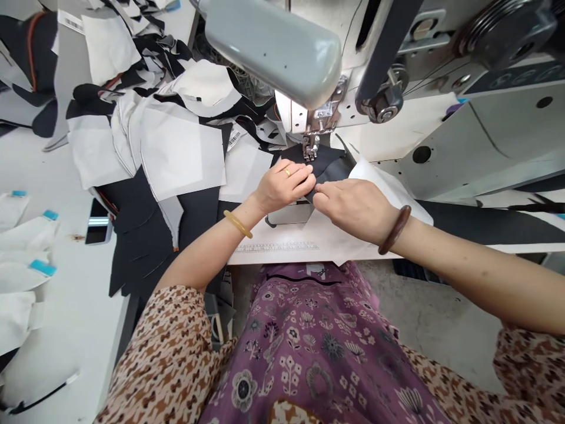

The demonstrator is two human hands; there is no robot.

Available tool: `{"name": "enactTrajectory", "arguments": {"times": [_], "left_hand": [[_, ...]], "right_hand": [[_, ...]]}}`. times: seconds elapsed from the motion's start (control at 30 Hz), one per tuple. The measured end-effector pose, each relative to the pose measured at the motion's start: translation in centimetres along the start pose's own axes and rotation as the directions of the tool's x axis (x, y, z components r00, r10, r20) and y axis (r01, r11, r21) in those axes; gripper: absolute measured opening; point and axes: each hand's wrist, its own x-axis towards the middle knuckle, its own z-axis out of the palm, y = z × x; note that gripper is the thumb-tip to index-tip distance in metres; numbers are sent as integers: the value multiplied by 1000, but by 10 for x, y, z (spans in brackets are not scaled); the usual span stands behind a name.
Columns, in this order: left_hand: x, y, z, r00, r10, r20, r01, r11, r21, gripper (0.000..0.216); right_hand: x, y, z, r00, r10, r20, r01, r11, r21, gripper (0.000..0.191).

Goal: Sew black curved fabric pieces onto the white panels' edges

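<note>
A piece of black fabric lies beneath the presser foot of a sewing machine, and a white layer shows at its right side. My left hand has its fingers bent together at the fabric's near edge, just in front of the foot. Beside it, my right hand pinches the same edge with thumb and forefinger. Both hands nearly touch. The needle tip cannot be made out.
The machine's grey cover hangs above the hands. Stacked black and white fabric pieces cover the left side. A phone lies on the left table. A printed ruler runs along the front edge.
</note>
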Motion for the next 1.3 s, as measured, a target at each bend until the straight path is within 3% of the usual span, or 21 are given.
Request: {"name": "enactTrajectory", "arguments": {"times": [0.17, 0.33, 0.5, 0.8, 0.9, 1.0, 1.07, 1.23, 1.3], "left_hand": [[-10, 6, 4, 993, 81, -83, -76, 995, 60, 25], [-10, 9, 7, 998, -38, -50, 38, 999, 4, 25], [-9, 3, 16, 975, -138, -176, 134, 990, -37, 25], [-6, -7, 20, 923, -99, -371, 142, 986, 91, 21], [-4, -11, 18, 919, -36, -393, 66, 996, 63, 22], [-3, -11, 17, 916, 107, -386, -107, 994, 21, 25], [-1, -9, 17, 928, 115, -354, -139, 989, -43, 23], [12, -4, 13, 960, -159, -229, 124, 979, -163, 20], [17, -5, 9, 967, -182, -178, 155, 976, -155, 22]], "right_hand": [[3, 3, 1, 1000, -8, 28, 9, 999, -47, 25], [7, 9, -5, 996, 52, 79, -46, 996, -80, 26], [11, 10, -9, 995, 84, 50, -80, 993, -81, 29], [17, 8, -14, 994, 93, 64, -87, 992, -90, 27], [20, 7, -13, 995, 80, 56, -74, 993, -93, 28], [20, 6, -11, 995, 75, 62, -70, 994, -82, 30], [20, 7, -11, 993, 96, 66, -92, 994, -60, 32], [22, 24, -16, 972, 231, -33, -231, 973, -12, 22], [25, 32, -16, 964, 252, -88, -252, 968, 12, 19]]}}
